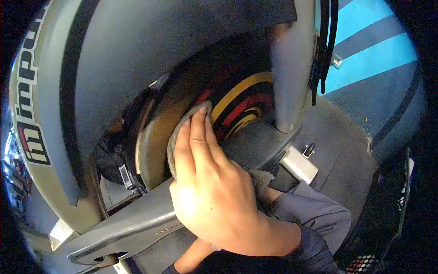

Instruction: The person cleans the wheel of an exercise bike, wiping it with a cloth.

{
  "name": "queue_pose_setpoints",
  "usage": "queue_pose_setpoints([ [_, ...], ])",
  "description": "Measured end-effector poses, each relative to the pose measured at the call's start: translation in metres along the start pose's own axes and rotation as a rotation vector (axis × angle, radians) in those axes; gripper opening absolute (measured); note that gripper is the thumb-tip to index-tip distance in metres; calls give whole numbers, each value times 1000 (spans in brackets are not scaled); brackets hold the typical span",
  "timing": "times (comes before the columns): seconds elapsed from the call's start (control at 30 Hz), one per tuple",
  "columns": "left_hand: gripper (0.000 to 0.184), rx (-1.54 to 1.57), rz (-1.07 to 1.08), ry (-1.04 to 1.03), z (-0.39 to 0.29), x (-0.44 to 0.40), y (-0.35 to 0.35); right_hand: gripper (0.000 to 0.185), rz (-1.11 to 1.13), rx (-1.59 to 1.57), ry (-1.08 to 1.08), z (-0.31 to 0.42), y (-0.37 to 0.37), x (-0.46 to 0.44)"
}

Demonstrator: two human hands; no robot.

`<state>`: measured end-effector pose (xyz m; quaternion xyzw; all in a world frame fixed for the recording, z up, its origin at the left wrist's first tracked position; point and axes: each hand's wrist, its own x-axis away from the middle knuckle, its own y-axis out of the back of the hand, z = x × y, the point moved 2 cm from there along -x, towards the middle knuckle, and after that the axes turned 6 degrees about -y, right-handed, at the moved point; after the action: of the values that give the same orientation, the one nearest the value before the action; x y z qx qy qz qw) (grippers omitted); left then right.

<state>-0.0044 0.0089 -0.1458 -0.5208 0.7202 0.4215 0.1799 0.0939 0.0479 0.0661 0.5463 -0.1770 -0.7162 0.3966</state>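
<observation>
My right hand point(212, 192) presses a grey cloth point(172, 148) flat against the flywheel point(157, 146) of an exercise bike, fingers stretched out over it. The wheel has gold and red rings on its dark face. Another bit of grey cloth point(262, 179) shows to the right of my hand; whether it is the same piece I cannot tell. Of my left arm, only the wrist and lower forearm point(196, 256) show, below my right hand. My left hand itself is hidden behind the right, so its fingers cannot be seen.
A grey curved cover point(132, 59) with "impulse" lettering point(28, 91) arches over the wheel. A dark frame arm point(123, 223) crosses below. On the right are a silver post point(288, 86), a metal block point(299, 164), hanging black straps point(324, 50) and a blue striped surface point(374, 45).
</observation>
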Motion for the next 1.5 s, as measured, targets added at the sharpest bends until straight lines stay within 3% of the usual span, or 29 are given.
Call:
queue_pose_setpoints([
  [0.03,69,-19,10,-2,-1,-2,2,50,3,-6,-2,-2,-1,-3],
  [0.1,69,-107,29,-68,-14,-20,10,50,-149,100,-97,-17,-4,-17],
  [0.13,69,-193,23,-153,-26,-41,14,49,-298,203,-43,-34,-15,-25],
  [0.23,69,-73,-32,-125,-30,-46,14,60,-338,96,-72,-61,-11,-38],
  [0.37,70,-122,-14,-170,-37,-56,16,54,-384,66,-108,-71,-4,-50],
  [0.43,70,-79,-28,-177,-34,-54,15,53,-311,34,-206,-66,-1,-48],
  [0.53,68,-145,-46,-196,-39,-58,17,57,-157,301,-63,-37,0,-27],
  [0.67,65,-59,9,-144,-26,-42,9,51,-26,203,-21,0,0,1],
  [0.8,64,-105,9,-149,-29,-47,13,50,-58,138,-71,-4,-3,-6],
  [0.9,64,-144,4,-167,-37,-53,17,54,-237,126,-126,-28,-8,-19],
  [0.97,67,-150,-14,-165,-38,-55,16,63,-193,111,-225,-49,-8,-31],
  [1.07,68,-130,-29,-170,-39,-57,14,61,-227,116,-306,-79,-12,-46],
  [1.2,68,-88,-22,-130,-37,-53,16,60,-368,124,-243,-75,-14,-43],
  [1.33,69,-135,-17,-186,-43,-60,18,60,55,207,-232,-29,3,-16],
  [1.4,62,-130,55,-146,-30,-39,13,56,29,231,-107,-6,1,-3],
  [1.5,40,17,5,104,-20,-30,10,55,13,176,-87,-4,-3,-3],
])
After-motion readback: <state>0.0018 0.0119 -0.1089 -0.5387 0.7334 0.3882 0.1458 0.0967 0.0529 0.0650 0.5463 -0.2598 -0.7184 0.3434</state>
